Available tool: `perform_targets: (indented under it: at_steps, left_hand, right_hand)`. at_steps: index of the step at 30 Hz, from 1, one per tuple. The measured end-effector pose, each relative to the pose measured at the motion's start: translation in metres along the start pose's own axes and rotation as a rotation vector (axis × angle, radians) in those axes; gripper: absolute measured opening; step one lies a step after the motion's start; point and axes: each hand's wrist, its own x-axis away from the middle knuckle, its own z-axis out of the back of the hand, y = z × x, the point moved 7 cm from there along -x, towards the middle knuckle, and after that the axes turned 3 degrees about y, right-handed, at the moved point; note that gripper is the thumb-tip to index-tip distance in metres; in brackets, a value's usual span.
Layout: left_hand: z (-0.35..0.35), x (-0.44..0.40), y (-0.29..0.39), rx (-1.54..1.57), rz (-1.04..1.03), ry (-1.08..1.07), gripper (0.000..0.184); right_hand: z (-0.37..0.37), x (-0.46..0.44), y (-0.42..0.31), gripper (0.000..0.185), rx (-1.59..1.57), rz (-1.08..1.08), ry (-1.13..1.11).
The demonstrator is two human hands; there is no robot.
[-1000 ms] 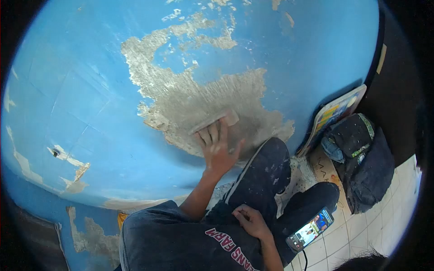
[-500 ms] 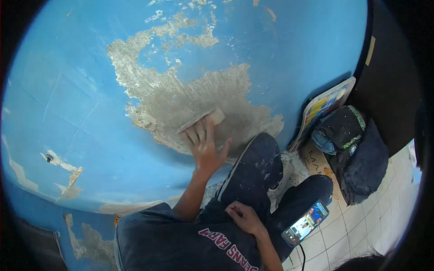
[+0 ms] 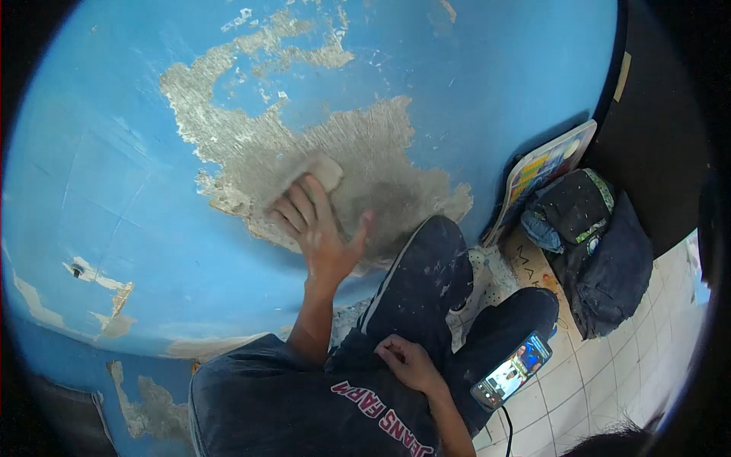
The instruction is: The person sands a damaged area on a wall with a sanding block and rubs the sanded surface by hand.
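Note:
My left hand [image 3: 324,236] presses a pale flat piece [image 3: 329,172] against a bare grey patch [image 3: 369,137] on the blue wall [image 3: 487,68]. Its fingers lie over the piece and the thumb sticks out to the right. Motion blurs the piece, so I cannot tell its exact kind. My right hand [image 3: 410,363] rests at my lap with its fingers curled and nothing visible in them. Near it, a phone [image 3: 512,372] with a lit screen lies on my leg, a cable running from its lower end.
Right of my legs, a dark bag [image 3: 601,251] sits against a cardboard box [image 3: 533,266]. A colourful board [image 3: 544,171] leans on the wall behind them. White floor tiles [image 3: 594,373] run along the right. Flaked paint surrounds a small hole [image 3: 76,269] at left.
My left hand has slid up and to the left over the grey patch, carrying the pale piece. My right hand stays at my lap. The view has shifted slightly.

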Motion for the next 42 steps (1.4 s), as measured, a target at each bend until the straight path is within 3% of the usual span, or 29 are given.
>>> perform_targets:
  at_steps: [1,3,7,9,12,16,18,19,21,22,25,27,30,34,36,40,42]
  left_hand:
    - [0.005,-0.007,-0.001,0.000,0.006,-0.010,0.111]
    - [0.027,-0.025,-0.010,0.000,0.076,0.225,0.111]
    - [0.025,-0.034,-0.003,-0.014,0.148,0.225,0.115]
    - [-0.008,-0.018,0.003,-0.098,0.091,0.027,0.114]
    - [-0.044,0.019,0.016,-0.095,-0.062,-0.092,0.114]
    - [-0.035,0.025,0.014,-0.045,-0.068,-0.149,0.114]
    - [-0.008,0.003,-0.003,-0.030,0.074,0.043,0.114]
    - [0.000,-0.009,-0.004,-0.032,0.073,0.042,0.114]
    - [0.031,-0.025,-0.011,0.045,0.158,0.299,0.105]
    - [0.030,-0.026,-0.010,0.042,0.156,0.303,0.105]
    - [0.016,-0.019,0.000,0.040,0.119,0.304,0.103]
    - [-0.023,0.003,0.007,-0.096,0.007,-0.004,0.112]
    - [-0.033,0.019,0.012,0.017,-0.058,-0.035,0.112]
    - [-0.003,-0.012,0.009,0.042,0.021,0.078,0.112]
    - [0.020,-0.026,0.005,0.062,0.080,0.272,0.102]
    - [0.011,-0.018,0.015,0.000,0.044,0.228,0.102]
    - [-0.014,-0.002,0.017,-0.015,-0.036,0.095,0.105]
  right_hand:
    - [0.000,-0.001,-0.001,0.016,-0.020,0.008,0.002]
    - [-0.001,0.000,-0.002,0.015,-0.039,0.015,-0.002]
    - [-0.003,-0.003,-0.002,0.015,-0.050,0.014,-0.001]
    - [-0.002,-0.005,0.000,0.015,-0.076,-0.013,0.000]
    - [-0.001,-0.002,0.001,0.018,-0.007,-0.065,-0.017]
    - [0.001,-0.001,-0.004,0.021,-0.004,-0.037,-0.015]
    - [-0.001,-0.002,0.001,0.022,-0.008,-0.050,-0.021]
    - [-0.002,-0.002,0.003,0.021,-0.011,-0.015,-0.012]
    - [-0.001,-0.002,-0.001,0.021,-0.014,0.026,-0.006]
    - [0.000,-0.002,-0.004,0.021,-0.009,-0.025,-0.020]
    - [0.001,-0.003,-0.002,0.021,0.004,-0.055,-0.032]
    - [-0.001,-0.003,0.000,0.021,0.001,-0.046,-0.028]
    - [-0.001,-0.002,0.003,0.022,0.012,-0.056,-0.014]
    - [-0.001,-0.001,-0.001,0.021,-0.043,-0.007,-0.014]
    - [-0.001,-0.003,-0.003,0.021,-0.043,-0.005,-0.020]
    - [0.000,-0.004,-0.001,0.020,0.004,-0.067,-0.026]
    - [0.000,-0.003,0.000,0.020,0.013,-0.076,-0.028]
